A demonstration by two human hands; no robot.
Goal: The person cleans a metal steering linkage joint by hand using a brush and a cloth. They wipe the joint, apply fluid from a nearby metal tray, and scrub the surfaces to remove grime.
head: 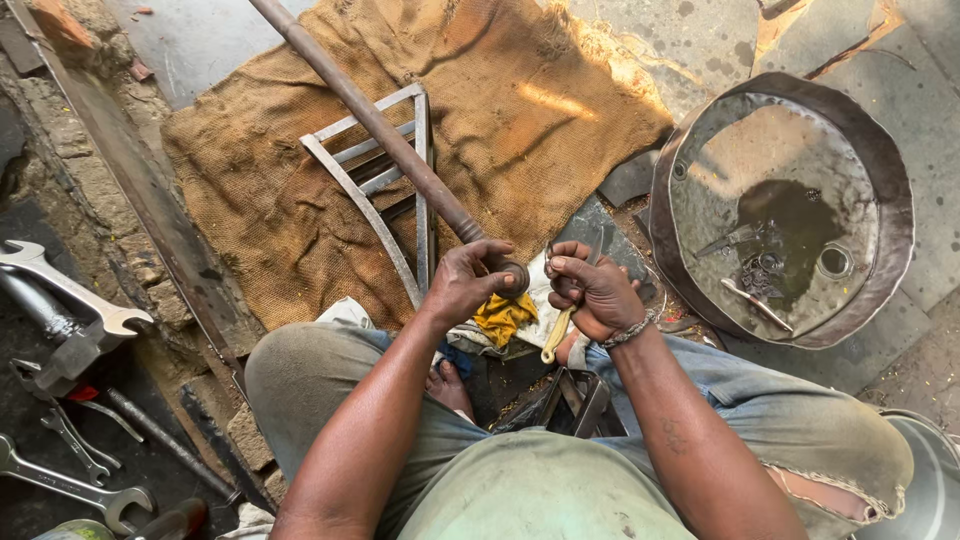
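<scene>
Both forearms reach forward from the seated body, converging ahead of the knees. Left hand (pixel 462 283) — fingers curled downward in a closed grip, knuckles up. Right hand (pixel 592 292) — fist closed, wrist bent inward toward the left.

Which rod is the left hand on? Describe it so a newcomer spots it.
Start at the brown burlap sack spread on the floor. A long rusty rod crosses it diagonally over a grey metal frame. Unlike the flat frame bars, it is round, ending in the left hand.

Long rusty steel rod (pixel 390 140), slanted over burlap, near end gripped; yellow-handled tool (pixel 556 335) held upright.
</scene>
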